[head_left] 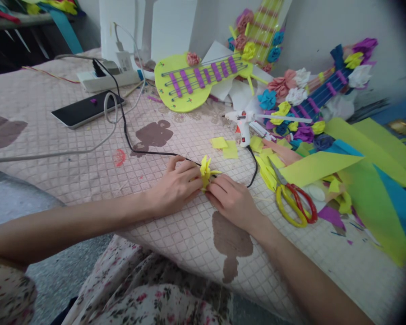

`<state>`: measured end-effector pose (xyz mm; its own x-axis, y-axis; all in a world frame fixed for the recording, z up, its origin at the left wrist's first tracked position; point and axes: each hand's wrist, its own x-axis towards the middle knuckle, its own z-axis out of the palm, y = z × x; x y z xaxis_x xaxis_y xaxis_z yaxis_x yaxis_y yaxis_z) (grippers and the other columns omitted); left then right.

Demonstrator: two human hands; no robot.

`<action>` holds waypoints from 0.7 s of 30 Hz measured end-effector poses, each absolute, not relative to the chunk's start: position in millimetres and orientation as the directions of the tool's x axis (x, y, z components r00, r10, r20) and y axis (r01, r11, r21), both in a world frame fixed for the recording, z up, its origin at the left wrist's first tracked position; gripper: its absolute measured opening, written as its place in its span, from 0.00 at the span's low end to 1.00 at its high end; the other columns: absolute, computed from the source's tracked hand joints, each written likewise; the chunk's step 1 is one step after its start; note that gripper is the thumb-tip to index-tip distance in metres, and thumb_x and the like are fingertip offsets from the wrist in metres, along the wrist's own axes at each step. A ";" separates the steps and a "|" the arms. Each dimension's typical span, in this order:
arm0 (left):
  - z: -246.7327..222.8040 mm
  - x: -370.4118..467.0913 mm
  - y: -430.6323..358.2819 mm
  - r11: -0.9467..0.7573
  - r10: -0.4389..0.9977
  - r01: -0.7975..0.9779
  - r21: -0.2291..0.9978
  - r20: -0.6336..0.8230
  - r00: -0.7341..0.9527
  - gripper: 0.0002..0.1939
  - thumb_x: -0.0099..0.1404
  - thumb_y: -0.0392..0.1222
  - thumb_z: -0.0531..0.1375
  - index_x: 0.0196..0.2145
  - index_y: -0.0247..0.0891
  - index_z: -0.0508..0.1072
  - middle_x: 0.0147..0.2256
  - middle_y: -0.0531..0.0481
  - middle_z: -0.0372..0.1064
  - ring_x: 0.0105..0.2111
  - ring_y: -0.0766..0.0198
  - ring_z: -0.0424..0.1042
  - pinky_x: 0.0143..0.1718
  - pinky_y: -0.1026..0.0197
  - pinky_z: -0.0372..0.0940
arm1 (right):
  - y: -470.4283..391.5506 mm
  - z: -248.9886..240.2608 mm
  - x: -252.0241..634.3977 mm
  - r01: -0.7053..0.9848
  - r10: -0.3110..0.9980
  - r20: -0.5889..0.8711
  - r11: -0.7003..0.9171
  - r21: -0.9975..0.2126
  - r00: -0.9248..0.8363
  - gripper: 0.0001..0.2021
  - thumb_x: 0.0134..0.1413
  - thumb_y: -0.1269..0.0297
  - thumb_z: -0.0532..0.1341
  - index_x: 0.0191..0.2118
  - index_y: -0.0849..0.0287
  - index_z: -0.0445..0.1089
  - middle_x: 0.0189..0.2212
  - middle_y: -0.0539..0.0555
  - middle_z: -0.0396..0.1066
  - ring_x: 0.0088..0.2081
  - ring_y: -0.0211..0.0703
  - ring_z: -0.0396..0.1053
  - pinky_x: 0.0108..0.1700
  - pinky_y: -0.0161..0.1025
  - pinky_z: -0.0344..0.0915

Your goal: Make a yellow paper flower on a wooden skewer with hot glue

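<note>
Pale pink quilted cloth (98, 174) is being lain on by both forearms, before a light wall. A yellow paper flower (206, 169) is being held between the two hands, its pointed petals showing above the fingertips. Its left side is being touched by the curled fingers of the left hand (178, 186), its lower right side by the narrowly closed fingers of the right hand (235, 201); the exact pinch is being hidden by the fingers. Just beyond, a black cord (149, 153) is being partly covered by the hands. Farther out, yellow paper squares (219, 143) are lying near a white glue gun (244, 131). To the right, scissors (287, 184) with yellow and red handles are resting beside crepe paper strips (320, 168). Toward the wall, a lime-green paper guitar (189, 88) and a blue paper guitar (320, 100) are being displayed, while a smartphone (83, 109) is lying near a white power strip (91, 82) at left.
</note>
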<state>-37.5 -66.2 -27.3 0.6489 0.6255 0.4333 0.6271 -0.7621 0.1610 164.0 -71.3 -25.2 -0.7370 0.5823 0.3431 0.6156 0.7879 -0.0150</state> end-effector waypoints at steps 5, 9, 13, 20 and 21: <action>-28.3 -37.8 -66.2 -0.766 0.621 0.623 0.157 0.430 0.655 0.08 0.68 0.37 0.52 0.31 0.38 0.68 0.34 0.50 0.68 0.41 0.60 0.62 0.49 0.49 0.51 | -70.7 -25.3 164.0 0.621 0.584 0.341 0.783 0.002 -0.737 0.10 0.61 0.70 0.51 0.30 0.61 0.66 0.30 0.55 0.67 0.36 0.42 0.64 0.35 0.38 0.63; -27.2 -37.4 -66.5 -0.765 0.623 0.623 0.160 0.427 0.655 0.08 0.67 0.37 0.53 0.31 0.38 0.69 0.34 0.50 0.68 0.41 0.59 0.62 0.49 0.49 0.51 | -70.9 -25.2 164.2 0.616 0.583 0.338 0.788 -0.012 -0.739 0.10 0.61 0.68 0.52 0.30 0.61 0.66 0.31 0.55 0.67 0.37 0.43 0.64 0.36 0.38 0.63; -25.7 -37.0 -66.5 -0.766 0.621 0.622 0.159 0.433 0.653 0.09 0.68 0.37 0.52 0.30 0.38 0.69 0.33 0.49 0.68 0.40 0.60 0.62 0.48 0.49 0.52 | -71.4 -26.9 164.8 0.630 0.594 0.322 0.777 0.009 -0.737 0.10 0.61 0.69 0.51 0.30 0.60 0.66 0.30 0.54 0.66 0.37 0.43 0.63 0.35 0.38 0.62; -26.8 -37.3 -65.9 -0.773 0.612 0.616 0.153 0.435 0.660 0.09 0.68 0.38 0.52 0.30 0.38 0.69 0.33 0.50 0.68 0.40 0.60 0.62 0.47 0.50 0.52 | -70.5 -28.7 165.3 0.623 0.588 0.326 0.782 0.006 -0.741 0.10 0.61 0.71 0.51 0.31 0.61 0.66 0.30 0.54 0.66 0.37 0.42 0.63 0.36 0.38 0.62; -26.7 -37.2 -65.8 -0.773 0.613 0.616 0.153 0.434 0.661 0.09 0.68 0.38 0.52 0.30 0.38 0.69 0.33 0.49 0.68 0.40 0.59 0.62 0.48 0.50 0.52 | -70.2 -28.8 165.5 0.623 0.588 0.323 0.782 0.004 -0.741 0.10 0.61 0.71 0.51 0.31 0.61 0.66 0.30 0.54 0.66 0.37 0.42 0.63 0.36 0.38 0.63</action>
<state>-37.2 -65.8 -26.7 0.6609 0.6126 0.4336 0.6159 -0.7728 0.1532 165.5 -70.2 -28.8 -0.7412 0.5885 0.3231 0.6230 0.7822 0.0044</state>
